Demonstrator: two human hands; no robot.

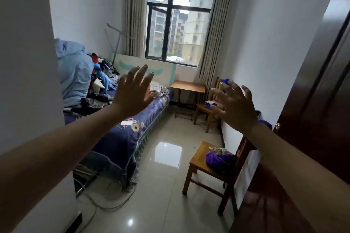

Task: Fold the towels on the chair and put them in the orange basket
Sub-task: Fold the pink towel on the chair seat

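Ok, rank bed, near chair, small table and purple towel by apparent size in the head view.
Largest first:
bed
near chair
small table and purple towel: look alike; table stands farther, so unranked.

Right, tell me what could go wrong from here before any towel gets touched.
1. Loose cables lie across the glossy floor by the bed; walking there risks a trip.
2. Both the near chair and the far chair carry cloth, so some towels may get missed.
3. Only an orange sliver shows behind the open left hand, on the cluttered bed, so the basket's spot is unconfirmed.
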